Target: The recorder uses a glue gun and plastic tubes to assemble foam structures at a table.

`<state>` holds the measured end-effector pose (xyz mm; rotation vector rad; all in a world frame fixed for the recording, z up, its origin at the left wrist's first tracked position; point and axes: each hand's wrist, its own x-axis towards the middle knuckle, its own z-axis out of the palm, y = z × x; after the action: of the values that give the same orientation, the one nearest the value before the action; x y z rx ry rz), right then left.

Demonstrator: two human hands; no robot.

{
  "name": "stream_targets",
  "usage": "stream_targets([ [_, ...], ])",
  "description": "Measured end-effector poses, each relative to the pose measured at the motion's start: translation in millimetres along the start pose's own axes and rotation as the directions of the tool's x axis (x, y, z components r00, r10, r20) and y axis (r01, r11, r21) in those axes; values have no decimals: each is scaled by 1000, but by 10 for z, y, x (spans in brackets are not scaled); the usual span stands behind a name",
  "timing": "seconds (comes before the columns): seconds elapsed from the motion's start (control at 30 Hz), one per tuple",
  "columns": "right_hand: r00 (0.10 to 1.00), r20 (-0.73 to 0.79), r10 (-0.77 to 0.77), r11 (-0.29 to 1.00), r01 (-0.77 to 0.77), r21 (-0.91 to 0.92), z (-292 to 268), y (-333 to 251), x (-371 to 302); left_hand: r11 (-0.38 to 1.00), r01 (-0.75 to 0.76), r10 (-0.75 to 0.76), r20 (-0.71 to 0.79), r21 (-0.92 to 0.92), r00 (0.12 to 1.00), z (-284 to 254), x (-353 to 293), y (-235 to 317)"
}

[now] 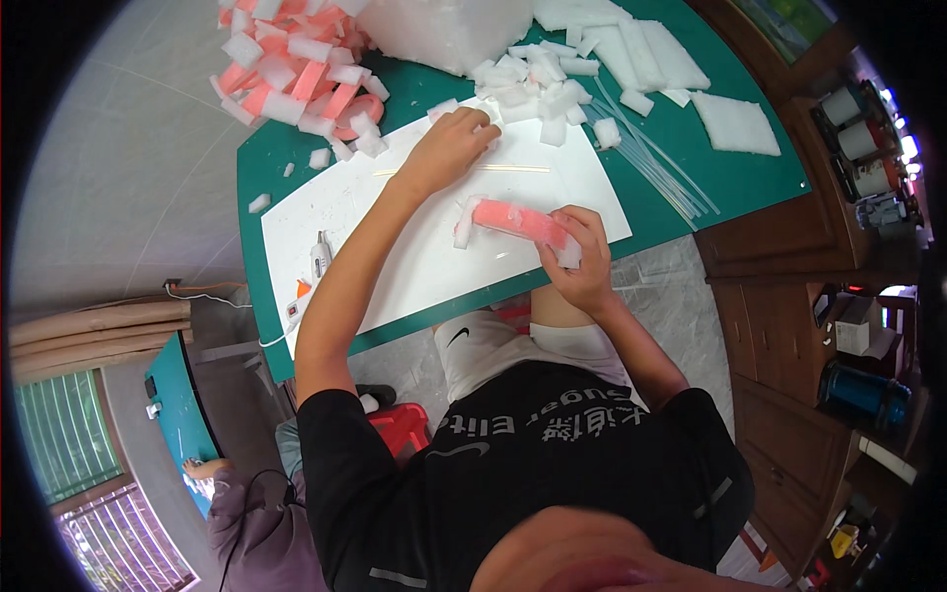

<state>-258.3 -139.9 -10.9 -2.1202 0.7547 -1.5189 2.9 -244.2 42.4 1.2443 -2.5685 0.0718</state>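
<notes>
over the white sheet (395,281), my right hand (582,259) pinches one end of the pink strip (518,219); the far end, with a white foam block (463,223), has no hand on it. squeezing too hard could buckle the strip. my left hand (452,148) is curled beside the foam pile (513,84), gripping or not i cannot tell; a careless sweep might scatter pieces.
</notes>
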Motion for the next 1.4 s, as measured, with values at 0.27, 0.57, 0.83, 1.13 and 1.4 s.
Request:
stream_targets([
  [0.27,1000,18,-18,1000,18,6,57,92,-13,858,302,-488,-479,-415,729,-834,-701,972],
  [0.57,991,113,-67,998,68,0,218,58,-6,853,334,-519,-578,-401,630,-582,-923,1617],
  [0.83,980,195,37,998,-47,49,347,-24,-17,841,386,-540,-536,-379,649,-478,-989,1584],
  [1.13,967,248,63,995,-79,57,337,-46,16,825,438,-565,-516,-357,643,-429,-998,1588],
  [1.4,963,260,74,993,-95,69,338,-51,4,831,451,-555,-508,-325,658,-393,-1012,1639],
])
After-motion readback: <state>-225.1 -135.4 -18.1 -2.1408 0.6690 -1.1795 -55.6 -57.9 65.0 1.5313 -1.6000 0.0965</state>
